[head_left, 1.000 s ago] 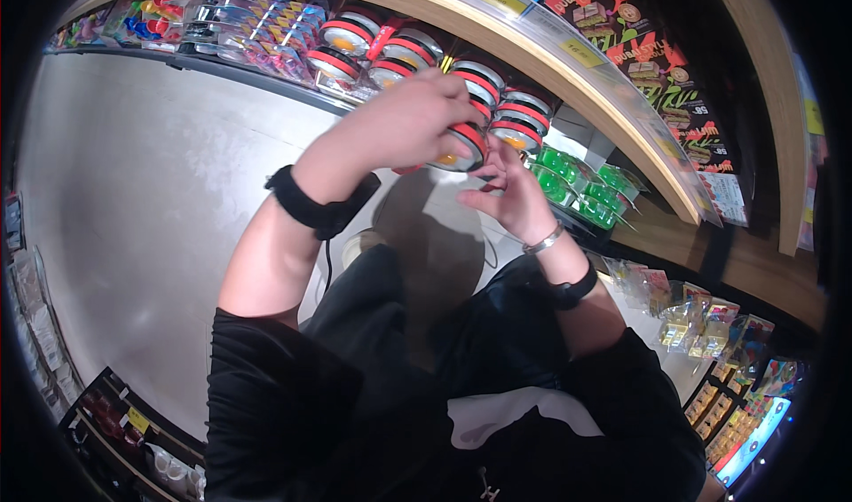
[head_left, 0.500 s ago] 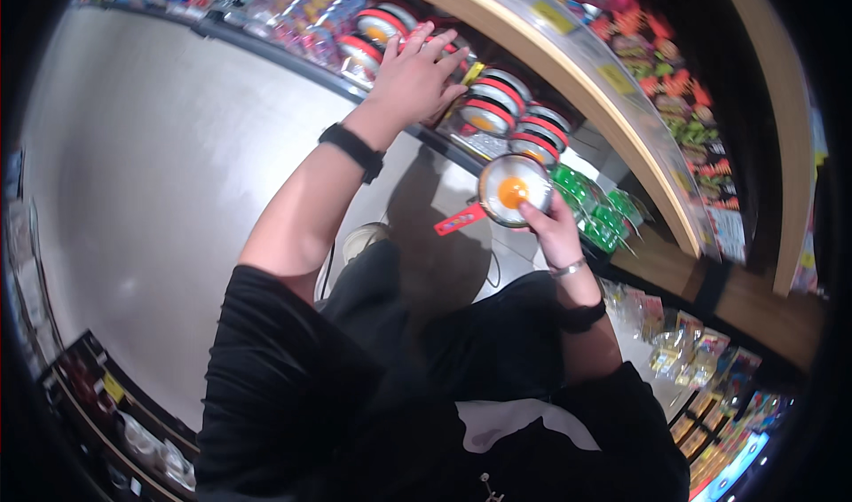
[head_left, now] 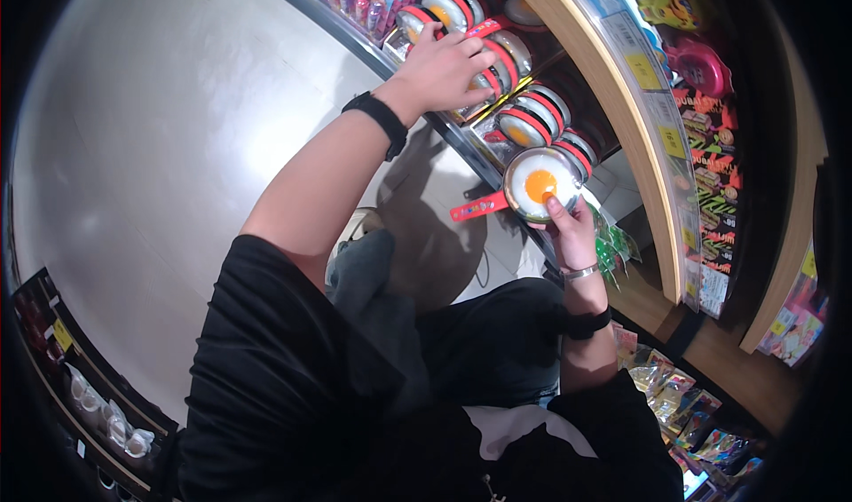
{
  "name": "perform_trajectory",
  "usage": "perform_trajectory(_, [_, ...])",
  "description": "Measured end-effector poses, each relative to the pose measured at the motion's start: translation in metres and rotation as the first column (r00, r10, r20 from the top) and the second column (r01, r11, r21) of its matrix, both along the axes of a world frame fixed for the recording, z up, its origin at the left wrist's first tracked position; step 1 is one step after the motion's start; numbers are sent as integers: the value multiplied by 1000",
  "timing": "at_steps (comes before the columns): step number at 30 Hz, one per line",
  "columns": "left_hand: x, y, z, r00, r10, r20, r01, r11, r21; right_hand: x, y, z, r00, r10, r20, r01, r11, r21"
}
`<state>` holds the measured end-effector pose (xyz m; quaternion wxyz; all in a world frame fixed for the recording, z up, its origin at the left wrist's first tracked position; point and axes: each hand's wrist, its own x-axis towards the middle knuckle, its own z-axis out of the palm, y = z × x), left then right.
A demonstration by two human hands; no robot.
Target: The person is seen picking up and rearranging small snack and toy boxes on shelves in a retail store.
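Observation:
In my right hand (head_left: 572, 234) is a small toy frying pan (head_left: 528, 169) with a fried egg in it and a red handle pointing left. My thumb presses on its face near the yolk, with the fingers round the rim. My left hand (head_left: 441, 69) reaches over the low shelf, fingers apart, on or just above a group of similar red-banded pans (head_left: 513, 51). Its fingertips are near a red handle (head_left: 486, 28), and the palm hides part of the group. More egg pans (head_left: 524, 127) stand stacked in the compartment between my hands.
Pink and blue packets (head_left: 368, 0) fill the shelf's far left part. Green packaged items (head_left: 612, 246) lie beside my right hand. A curved wooden shelf edge (head_left: 612, 94) with price tags overhangs the pans. Pale floor (head_left: 177, 147) extends left, with another shelf (head_left: 98, 413) at lower left.
The view has shifted, so the shelf appears lower and further right. My left hand's fingers, stretched out before, now bend down over the pans. The right hand keeps its hold on the toy frying pan.

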<state>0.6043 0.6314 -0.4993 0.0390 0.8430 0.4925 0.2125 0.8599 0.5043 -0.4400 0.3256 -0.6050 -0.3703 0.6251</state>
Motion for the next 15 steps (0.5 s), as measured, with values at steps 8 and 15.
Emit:
perform_trajectory(8, [4,7,-16,999,34,7,-35,995,98,9,57,-2,940,-335,-65,338,940,43])
perform_trajectory(15, [-4,4,-16,992,52,-113,-54,998,-23,107,131,-63,935,-325,139,298,936,185])
